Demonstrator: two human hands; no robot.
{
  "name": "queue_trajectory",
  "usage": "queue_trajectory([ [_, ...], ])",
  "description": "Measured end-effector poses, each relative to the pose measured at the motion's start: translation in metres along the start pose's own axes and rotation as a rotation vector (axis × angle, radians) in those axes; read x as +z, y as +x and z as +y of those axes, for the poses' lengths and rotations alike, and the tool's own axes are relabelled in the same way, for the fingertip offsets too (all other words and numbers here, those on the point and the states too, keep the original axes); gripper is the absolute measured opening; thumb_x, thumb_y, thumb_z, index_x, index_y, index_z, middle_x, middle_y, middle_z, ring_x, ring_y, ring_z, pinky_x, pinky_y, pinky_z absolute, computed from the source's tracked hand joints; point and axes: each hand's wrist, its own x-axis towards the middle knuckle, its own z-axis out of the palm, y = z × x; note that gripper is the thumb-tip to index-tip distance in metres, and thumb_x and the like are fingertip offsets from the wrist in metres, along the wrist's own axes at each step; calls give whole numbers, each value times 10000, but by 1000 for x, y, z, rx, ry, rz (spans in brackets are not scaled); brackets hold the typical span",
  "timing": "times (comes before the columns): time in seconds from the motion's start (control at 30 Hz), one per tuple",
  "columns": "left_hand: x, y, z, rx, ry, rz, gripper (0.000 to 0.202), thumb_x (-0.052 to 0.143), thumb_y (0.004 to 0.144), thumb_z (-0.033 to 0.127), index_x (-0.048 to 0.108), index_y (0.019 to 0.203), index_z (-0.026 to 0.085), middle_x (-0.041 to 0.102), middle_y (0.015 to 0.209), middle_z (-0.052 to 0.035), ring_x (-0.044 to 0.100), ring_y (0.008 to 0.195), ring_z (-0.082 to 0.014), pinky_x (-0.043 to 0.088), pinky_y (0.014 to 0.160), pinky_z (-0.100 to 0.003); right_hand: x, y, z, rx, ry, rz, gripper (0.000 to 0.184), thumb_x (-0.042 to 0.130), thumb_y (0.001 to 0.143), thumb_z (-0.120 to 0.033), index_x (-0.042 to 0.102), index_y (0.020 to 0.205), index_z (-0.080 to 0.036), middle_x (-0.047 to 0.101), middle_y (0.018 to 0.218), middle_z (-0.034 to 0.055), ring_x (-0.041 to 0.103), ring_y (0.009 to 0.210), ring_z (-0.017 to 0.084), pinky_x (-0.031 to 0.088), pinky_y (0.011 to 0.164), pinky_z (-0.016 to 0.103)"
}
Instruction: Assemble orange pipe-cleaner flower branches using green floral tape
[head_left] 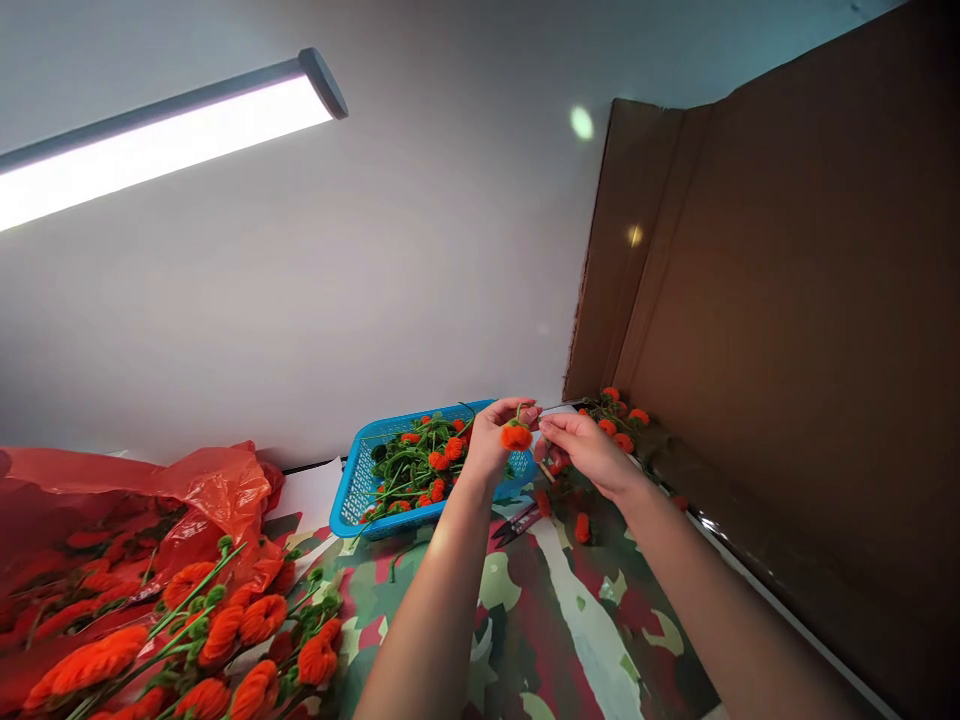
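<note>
My left hand is closed in a pinch on a small orange pipe-cleaner flower, held above the edge of a blue basket. My right hand is closed too, fingers pinched on the flower's thin green stem just beside the left hand. The basket holds several green stems with orange flower heads. Small dark scissors lie on the camouflage cloth below my hands.
Finished orange flowers with green stems are piled at the lower left beside a red plastic bag. More flowers lie at the foot of a brown cardboard wall. A lit tube lamp hangs above.
</note>
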Motion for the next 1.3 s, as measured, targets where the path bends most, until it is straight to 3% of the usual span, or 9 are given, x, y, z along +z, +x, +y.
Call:
queue_trajectory([
  [0.13,2,-1,0,76,10,24,201,771,602,279,673,736,167,670,697,-13,568,575,-105,446,596,-243,-4,0,2,2,68,-49,246,595,749,-390,621,748,-145,600,643,-3,412,514,77,319,531,232],
  [0.37,-4,-1,2,183,179,-48,147,736,649,294,707,744,185,713,794,-50,612,733,-163,460,700,-285,-3,1,0,91,274,18,222,685,652,-340,645,726,-134,614,628,10,409,486,61,287,496,217],
  [0.77,-7,-4,7,231,317,-181,91,719,677,264,736,743,204,709,861,-90,611,878,-218,442,808,-333,-6,2,0,69,213,46,202,596,677,-271,681,796,-131,639,606,39,397,466,77,271,444,217],
  [0.87,-4,-4,7,192,259,-145,106,737,654,265,731,733,194,702,832,-77,606,838,-202,443,780,-314,-3,1,-3,25,145,56,224,575,702,-290,677,813,-125,644,623,41,408,474,79,310,474,221],
  [1.03,4,-2,6,-61,-109,18,201,767,602,322,693,704,166,615,607,5,535,589,-105,414,593,-228,0,-5,-7,-149,-186,27,243,500,823,-319,649,916,-150,669,703,31,445,525,102,371,535,235],
  [1.17,7,-2,7,-188,-174,22,260,764,593,359,675,714,147,562,561,22,493,512,-80,359,493,-208,0,-9,-8,-229,-379,18,246,450,870,-301,635,970,-174,668,727,25,483,571,121,383,546,235],
  [1.3,8,-2,7,-264,-219,67,308,763,583,396,655,701,132,557,556,24,468,468,-64,359,478,-208,-3,-9,-9,-213,-438,-60,254,410,888,-279,636,925,-169,652,701,24,480,557,119,372,531,233],
])
